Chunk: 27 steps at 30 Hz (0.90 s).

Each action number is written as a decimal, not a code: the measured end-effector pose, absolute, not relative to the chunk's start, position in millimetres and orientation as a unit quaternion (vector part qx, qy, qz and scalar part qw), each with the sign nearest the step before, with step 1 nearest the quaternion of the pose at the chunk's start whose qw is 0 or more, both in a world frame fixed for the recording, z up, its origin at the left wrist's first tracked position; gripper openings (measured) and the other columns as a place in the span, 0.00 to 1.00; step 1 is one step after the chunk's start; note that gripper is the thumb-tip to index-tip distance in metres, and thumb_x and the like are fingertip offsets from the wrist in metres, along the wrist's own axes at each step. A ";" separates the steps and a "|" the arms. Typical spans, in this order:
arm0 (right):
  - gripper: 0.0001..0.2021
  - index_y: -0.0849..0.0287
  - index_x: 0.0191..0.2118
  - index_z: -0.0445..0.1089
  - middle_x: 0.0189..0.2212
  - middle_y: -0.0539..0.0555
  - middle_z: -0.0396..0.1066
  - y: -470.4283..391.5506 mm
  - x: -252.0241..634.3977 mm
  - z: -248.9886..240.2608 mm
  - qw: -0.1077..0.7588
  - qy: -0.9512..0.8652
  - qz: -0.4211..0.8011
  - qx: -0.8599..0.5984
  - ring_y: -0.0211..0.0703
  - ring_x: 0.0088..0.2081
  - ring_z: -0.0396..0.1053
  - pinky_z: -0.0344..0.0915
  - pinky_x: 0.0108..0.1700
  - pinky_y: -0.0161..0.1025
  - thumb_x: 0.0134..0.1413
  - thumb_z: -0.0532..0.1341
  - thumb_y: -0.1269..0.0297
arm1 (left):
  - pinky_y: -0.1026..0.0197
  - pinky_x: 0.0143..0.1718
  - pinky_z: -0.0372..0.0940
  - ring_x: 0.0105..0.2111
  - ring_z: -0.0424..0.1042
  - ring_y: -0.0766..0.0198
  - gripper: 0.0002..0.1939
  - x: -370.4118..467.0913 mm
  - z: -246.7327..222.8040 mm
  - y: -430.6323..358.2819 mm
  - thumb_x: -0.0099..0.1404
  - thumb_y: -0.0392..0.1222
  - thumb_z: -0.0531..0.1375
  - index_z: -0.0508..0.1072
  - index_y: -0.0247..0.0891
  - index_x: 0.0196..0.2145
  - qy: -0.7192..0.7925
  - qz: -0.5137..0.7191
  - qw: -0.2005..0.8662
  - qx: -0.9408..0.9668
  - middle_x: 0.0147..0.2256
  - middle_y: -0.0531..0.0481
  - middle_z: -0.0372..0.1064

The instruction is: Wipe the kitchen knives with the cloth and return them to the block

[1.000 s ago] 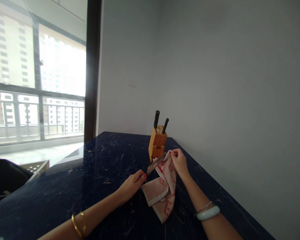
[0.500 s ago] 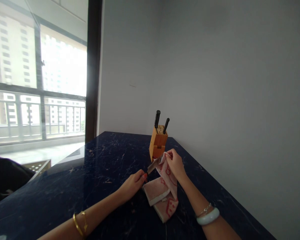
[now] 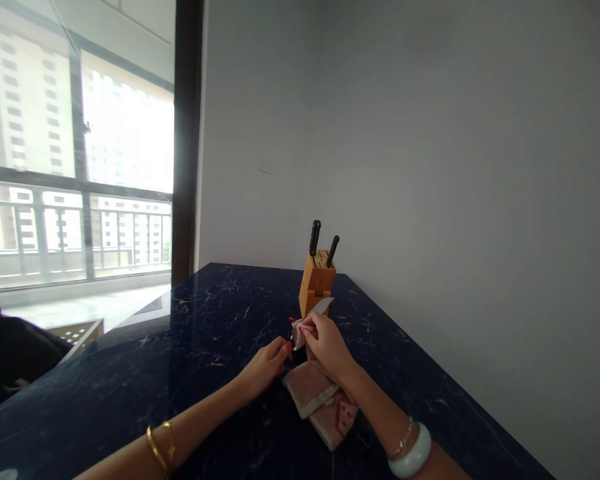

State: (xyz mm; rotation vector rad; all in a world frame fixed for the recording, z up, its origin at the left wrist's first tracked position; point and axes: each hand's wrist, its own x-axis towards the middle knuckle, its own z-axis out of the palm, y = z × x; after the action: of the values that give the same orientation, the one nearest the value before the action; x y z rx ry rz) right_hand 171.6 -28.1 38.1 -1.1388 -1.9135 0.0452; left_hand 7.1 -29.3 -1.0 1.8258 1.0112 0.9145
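Note:
A knife (image 3: 323, 306) points up and to the right, its blade tip bare in front of the wooden knife block. Its dark handle is mostly hidden in my left hand (image 3: 266, 367), whose fingers are closed on it. My right hand (image 3: 326, 341) pinches a pink and white towel (image 3: 313, 387) around the blade near the handle. The rest of the towel hangs down beneath my right wrist, with a red pattern on its lower end.
The wooden knife block (image 3: 317, 283) stands on the dark blue marbled table (image 3: 220, 300), holding two black-handled knives (image 3: 315, 237). A wall runs along the right side. Dark fabric (image 3: 15, 353) shows at the far left, near a window.
My right hand has slid down and left along the blade with the towel, from near the tip toward the handle. The blade tip is now uncovered. My left hand has barely moved.

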 end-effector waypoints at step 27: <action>0.04 0.56 0.29 0.67 0.30 0.50 0.70 -34.2 159.5 35.6 0.411 -0.788 0.029 -0.458 0.40 0.35 0.65 0.57 0.39 0.36 0.46 0.57 0.72 | 0.70 0.10 0.40 0.10 0.46 0.76 0.23 8.8 -5.8 -23.1 0.57 0.64 0.46 0.58 0.39 0.28 0.385 0.404 0.469 0.684 0.15 0.63 0.51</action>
State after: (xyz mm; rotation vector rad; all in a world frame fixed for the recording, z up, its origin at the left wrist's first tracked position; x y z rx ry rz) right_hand 159.5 -34.2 35.6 -1.1520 -1.9821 0.0726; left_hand 8.8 -23.1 -5.8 1.6781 0.9450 0.9894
